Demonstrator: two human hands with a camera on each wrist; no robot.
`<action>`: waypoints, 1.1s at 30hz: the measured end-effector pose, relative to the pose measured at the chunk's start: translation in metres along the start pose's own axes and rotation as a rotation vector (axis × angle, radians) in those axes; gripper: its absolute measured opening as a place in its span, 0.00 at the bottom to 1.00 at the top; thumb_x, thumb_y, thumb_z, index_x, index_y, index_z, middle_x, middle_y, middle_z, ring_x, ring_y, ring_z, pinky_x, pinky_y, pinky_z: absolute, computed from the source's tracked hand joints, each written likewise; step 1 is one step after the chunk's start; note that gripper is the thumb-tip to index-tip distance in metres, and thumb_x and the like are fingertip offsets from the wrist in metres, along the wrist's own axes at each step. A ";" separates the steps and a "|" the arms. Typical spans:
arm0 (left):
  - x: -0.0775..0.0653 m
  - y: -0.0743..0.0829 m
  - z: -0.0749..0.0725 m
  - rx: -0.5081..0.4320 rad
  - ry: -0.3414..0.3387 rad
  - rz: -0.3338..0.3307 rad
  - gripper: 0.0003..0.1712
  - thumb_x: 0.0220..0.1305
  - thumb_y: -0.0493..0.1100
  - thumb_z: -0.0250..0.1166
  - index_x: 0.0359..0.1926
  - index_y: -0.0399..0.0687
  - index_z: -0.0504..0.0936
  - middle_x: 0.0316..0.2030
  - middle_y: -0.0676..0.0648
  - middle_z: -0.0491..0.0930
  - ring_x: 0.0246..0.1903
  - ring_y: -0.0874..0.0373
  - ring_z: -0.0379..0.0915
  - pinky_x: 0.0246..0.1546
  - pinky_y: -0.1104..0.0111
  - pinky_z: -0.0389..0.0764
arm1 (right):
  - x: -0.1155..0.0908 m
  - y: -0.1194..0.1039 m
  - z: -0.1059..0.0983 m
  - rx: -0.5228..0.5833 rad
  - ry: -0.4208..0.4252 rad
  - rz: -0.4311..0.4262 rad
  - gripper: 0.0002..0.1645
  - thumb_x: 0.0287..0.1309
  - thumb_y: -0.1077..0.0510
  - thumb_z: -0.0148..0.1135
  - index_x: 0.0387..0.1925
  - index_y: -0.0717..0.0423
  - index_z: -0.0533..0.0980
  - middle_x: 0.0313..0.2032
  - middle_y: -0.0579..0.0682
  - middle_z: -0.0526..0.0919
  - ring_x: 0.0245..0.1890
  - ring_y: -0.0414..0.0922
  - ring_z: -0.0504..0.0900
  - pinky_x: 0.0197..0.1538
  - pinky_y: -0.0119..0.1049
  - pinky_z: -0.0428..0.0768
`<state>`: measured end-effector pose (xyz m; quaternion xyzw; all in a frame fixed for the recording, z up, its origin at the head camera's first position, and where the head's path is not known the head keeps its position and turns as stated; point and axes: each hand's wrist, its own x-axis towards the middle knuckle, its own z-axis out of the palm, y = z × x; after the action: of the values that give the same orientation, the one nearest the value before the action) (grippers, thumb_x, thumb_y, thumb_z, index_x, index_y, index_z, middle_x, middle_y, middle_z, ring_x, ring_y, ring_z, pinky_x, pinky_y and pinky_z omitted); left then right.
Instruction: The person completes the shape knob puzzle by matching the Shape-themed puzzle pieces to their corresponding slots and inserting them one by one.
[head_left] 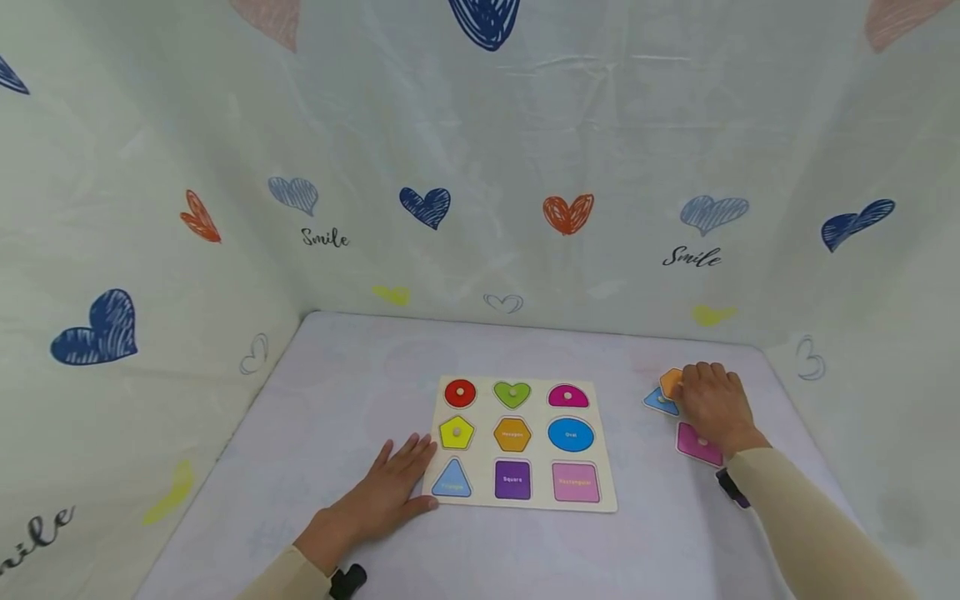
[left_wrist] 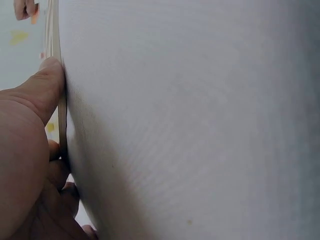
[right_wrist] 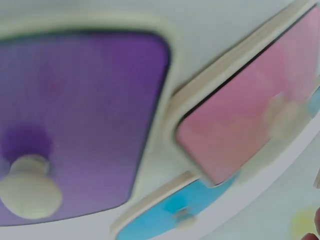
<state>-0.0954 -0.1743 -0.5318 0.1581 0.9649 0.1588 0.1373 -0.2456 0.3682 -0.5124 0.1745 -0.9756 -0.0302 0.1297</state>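
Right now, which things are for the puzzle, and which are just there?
For the puzzle: puzzle board, orange hexagon piece, light-blue triangle piece, pink rectangle piece, purple square piece, bright-blue piece, left hand, right hand.

Just there: heart-patterned curtain, white table, black wristbands.

So I'm looking at a pale, whitish counter (head_left: 360, 358) with a cream rectangular shape-puzzle board (head_left: 483, 450) mid-view, plus a blue triangle piece (head_left: 660, 401), pink rectangle piece (head_left: 697, 444) and knobbed purple piece (right_wrist: 95, 100) off right.

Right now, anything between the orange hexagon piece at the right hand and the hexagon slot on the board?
Nothing visible blocks it: in the head view, only tabletop lies between the orange hexagon and the board, and the hexagon slot is unfilled.
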 end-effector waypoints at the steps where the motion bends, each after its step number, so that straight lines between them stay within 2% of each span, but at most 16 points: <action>1: 0.000 0.000 0.000 0.001 -0.002 -0.001 0.53 0.70 0.65 0.67 0.84 0.50 0.55 0.84 0.49 0.55 0.85 0.49 0.42 0.84 0.43 0.41 | 0.001 -0.002 -0.001 -0.005 0.024 -0.023 0.15 0.67 0.59 0.64 0.34 0.65 0.68 0.29 0.56 0.71 0.33 0.56 0.70 0.33 0.46 0.70; 6: 0.000 0.001 -0.002 -0.006 -0.012 -0.007 0.53 0.70 0.65 0.67 0.84 0.50 0.55 0.84 0.50 0.54 0.85 0.49 0.41 0.84 0.44 0.40 | 0.004 -0.019 -0.003 -0.004 0.168 -0.124 0.13 0.62 0.63 0.58 0.26 0.58 0.63 0.24 0.52 0.64 0.27 0.52 0.64 0.28 0.41 0.63; 9: 0.001 0.001 -0.003 -0.015 -0.014 -0.008 0.53 0.70 0.65 0.67 0.84 0.50 0.55 0.84 0.49 0.54 0.85 0.49 0.41 0.84 0.44 0.40 | 0.007 -0.029 -0.004 -0.014 0.212 -0.151 0.13 0.60 0.63 0.59 0.26 0.58 0.63 0.24 0.52 0.64 0.26 0.52 0.63 0.28 0.40 0.61; 14: 0.001 0.000 -0.003 -0.016 -0.010 -0.006 0.52 0.70 0.64 0.67 0.84 0.50 0.56 0.84 0.49 0.54 0.85 0.49 0.41 0.84 0.44 0.40 | 0.011 -0.050 -0.007 -0.022 0.172 -0.116 0.14 0.64 0.60 0.63 0.29 0.61 0.67 0.25 0.53 0.66 0.29 0.52 0.66 0.30 0.41 0.65; 20: 0.001 0.000 -0.004 -0.005 -0.002 -0.005 0.53 0.69 0.64 0.68 0.84 0.49 0.56 0.83 0.49 0.55 0.84 0.49 0.42 0.84 0.45 0.42 | 0.014 -0.074 -0.009 -0.035 0.113 -0.101 0.15 0.66 0.57 0.67 0.38 0.66 0.73 0.30 0.56 0.73 0.33 0.53 0.70 0.34 0.42 0.71; 28: 0.001 0.001 -0.005 0.068 -0.001 -0.005 0.53 0.68 0.67 0.67 0.84 0.50 0.57 0.84 0.51 0.55 0.84 0.50 0.43 0.84 0.45 0.43 | 0.016 -0.109 -0.010 -0.010 0.061 -0.098 0.21 0.65 0.53 0.73 0.47 0.64 0.76 0.36 0.56 0.78 0.40 0.53 0.73 0.43 0.43 0.76; 33: 0.001 0.000 -0.004 0.081 -0.010 -0.002 0.53 0.68 0.67 0.67 0.84 0.50 0.57 0.84 0.51 0.54 0.84 0.51 0.43 0.84 0.45 0.44 | 0.019 -0.130 -0.013 0.013 0.053 -0.111 0.21 0.66 0.51 0.72 0.47 0.63 0.76 0.37 0.55 0.78 0.41 0.52 0.74 0.44 0.43 0.76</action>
<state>-0.0979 -0.1749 -0.5283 0.1633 0.9700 0.1187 0.1357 -0.2156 0.2394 -0.5091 0.2298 -0.9608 -0.0261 0.1526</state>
